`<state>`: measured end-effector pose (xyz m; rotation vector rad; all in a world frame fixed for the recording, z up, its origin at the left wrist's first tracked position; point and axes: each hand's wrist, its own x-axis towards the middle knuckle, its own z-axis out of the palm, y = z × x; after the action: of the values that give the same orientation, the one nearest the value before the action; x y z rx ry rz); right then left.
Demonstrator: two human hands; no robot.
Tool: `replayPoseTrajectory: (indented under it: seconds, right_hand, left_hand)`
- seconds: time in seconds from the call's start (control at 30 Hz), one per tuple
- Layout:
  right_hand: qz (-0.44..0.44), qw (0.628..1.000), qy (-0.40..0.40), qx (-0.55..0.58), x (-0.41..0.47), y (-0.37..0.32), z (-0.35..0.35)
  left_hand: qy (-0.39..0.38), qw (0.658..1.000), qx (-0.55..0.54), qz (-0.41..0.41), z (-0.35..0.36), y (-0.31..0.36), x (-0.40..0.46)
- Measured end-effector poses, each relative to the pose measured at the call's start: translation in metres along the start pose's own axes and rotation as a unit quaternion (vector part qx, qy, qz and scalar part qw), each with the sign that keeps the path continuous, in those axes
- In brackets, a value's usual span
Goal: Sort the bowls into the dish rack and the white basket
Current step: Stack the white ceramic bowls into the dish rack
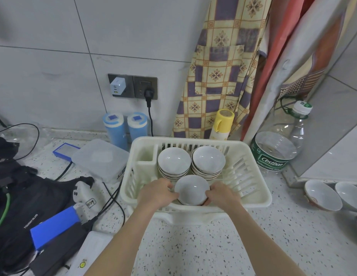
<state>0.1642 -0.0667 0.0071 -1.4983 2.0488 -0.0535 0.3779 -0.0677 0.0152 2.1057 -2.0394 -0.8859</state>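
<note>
Head view shows a small white ceramic bowl (191,190) held low in the near end of the white slatted plastic basket (253,196), gripped on both sides: the left hand (156,194) curls round its left rim, the right hand (221,195) round its right. Behind it in the basket stand two stacks of white bowls (174,162), side by side. Two more white bowls (323,194) sit on the speckled countertop (193,246) to the right, well apart from the basket.

White bowls (192,189) in a cream rack (253,188); purple-and-yellow checked apron (219,72).
</note>
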Motion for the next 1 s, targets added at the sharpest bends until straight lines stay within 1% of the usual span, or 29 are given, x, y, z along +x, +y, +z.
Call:
replayPoseTrajectory:
  seconds: [0.43,0.6,0.8,0.9,1.0]
  right_hand:
    - [-0.016,0.999,0.007,-0.033,-0.002,0.005,0.004]
    - [-0.018,0.999,0.014,-0.045,-0.001,0.005,0.005]
    - [0.008,0.999,0.034,-0.016,0.004,0.004,0.007]
    - [0.014,1.000,-0.019,0.011,0.010,0.005,0.005]
    - [0.014,0.995,-0.071,0.075,0.012,0.005,0.001]
  left_hand:
    - [-0.006,1.000,0.023,0.008,0.000,0.002,-0.001]
    - [-0.023,0.999,0.042,0.009,0.000,0.004,0.003]
    - [-0.031,0.999,0.036,0.004,0.001,0.003,0.005]
    - [-0.031,0.999,0.037,0.000,0.000,0.004,0.005]
    - [-0.025,0.999,0.036,-0.006,0.000,0.004,0.006]
